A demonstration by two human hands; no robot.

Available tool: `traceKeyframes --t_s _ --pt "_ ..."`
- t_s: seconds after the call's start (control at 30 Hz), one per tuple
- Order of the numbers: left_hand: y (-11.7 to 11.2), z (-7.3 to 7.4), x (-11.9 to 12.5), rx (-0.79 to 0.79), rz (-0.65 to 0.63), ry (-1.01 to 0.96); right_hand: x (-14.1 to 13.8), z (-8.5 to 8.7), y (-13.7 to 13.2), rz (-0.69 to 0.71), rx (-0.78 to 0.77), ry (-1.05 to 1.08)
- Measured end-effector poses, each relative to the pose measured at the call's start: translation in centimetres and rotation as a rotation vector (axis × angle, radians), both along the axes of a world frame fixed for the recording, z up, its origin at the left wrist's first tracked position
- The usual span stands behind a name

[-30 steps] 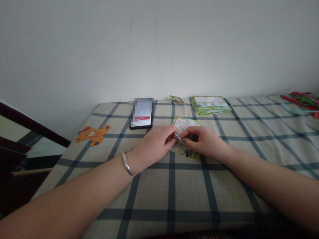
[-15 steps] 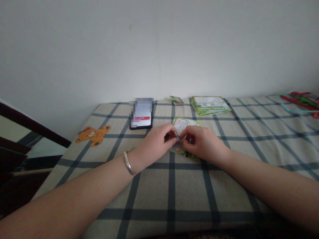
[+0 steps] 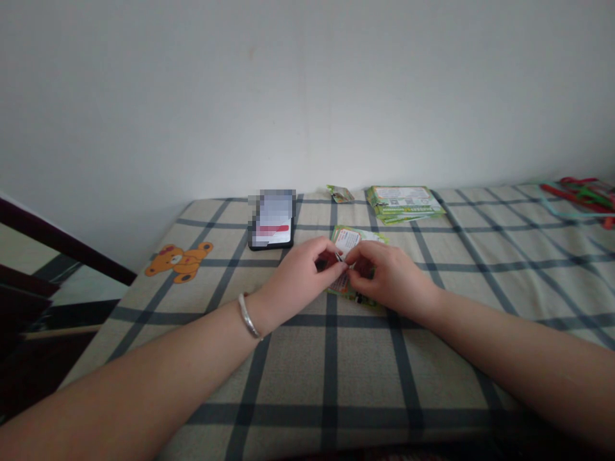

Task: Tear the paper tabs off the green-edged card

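Observation:
My left hand point(image 3: 312, 266), with a silver bangle point(image 3: 248, 317) at its wrist, pinches a small thin piece point(image 3: 341, 258) that looks dark and shiny. Its kind is too small to tell. Thumb and forefinger of my right hand point(image 3: 384, 272) close together at the other side of the same piece, and the fingertips of both hands nearly meet. Below them a green-and-white printed packet point(image 3: 350, 238) lies flat on the checked cloth, partly covered by my hands. A small black detail shows at its near edge.
A phone point(image 3: 273, 221) with a lit screen lies left of my hands. Behind are a small printed packet point(image 3: 341, 193) and a stack of green packets point(image 3: 408, 200). Red and green items point(image 3: 583, 195) lie at far right. An orange bear picture point(image 3: 179, 261) sits near the table's left edge. A wall stands behind.
My fingers have shifted slightly around the small piece, which now shows less between the fingertips. The packets and phone stay where they were.

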State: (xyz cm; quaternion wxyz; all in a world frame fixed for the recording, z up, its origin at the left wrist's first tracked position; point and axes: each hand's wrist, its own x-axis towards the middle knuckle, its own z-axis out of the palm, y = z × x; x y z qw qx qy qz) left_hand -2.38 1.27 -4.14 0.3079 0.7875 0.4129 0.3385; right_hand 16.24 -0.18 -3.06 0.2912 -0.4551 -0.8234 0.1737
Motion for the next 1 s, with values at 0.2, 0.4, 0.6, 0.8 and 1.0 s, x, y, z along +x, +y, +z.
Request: traceKeyframes --t_s 0.2,0.4,0.6,0.8,1.0 --pt "0.2 -0.2 -0.1 0.093 0.022 0.027 0.2 -0.2 0.2 -0.009 -0.116 0.122" --pt "0.3 0.1 -0.1 0.16 0.007 0.094 0.6 -0.3 0.4 0.008 -0.209 0.185" --pt "0.4 0.3 -0.4 0.259 -0.024 0.144 0.9 -0.6 0.7 0.021 -0.238 0.224" --pt "0.6 0.1 -0.9 0.21 -0.042 0.1 1.4 -1.1 1.0 0.062 -0.235 0.273" --pt "0.8 0.1 -1.3 0.246 -0.098 0.142 1.8 -1.3 1.3 0.051 -0.157 0.197"
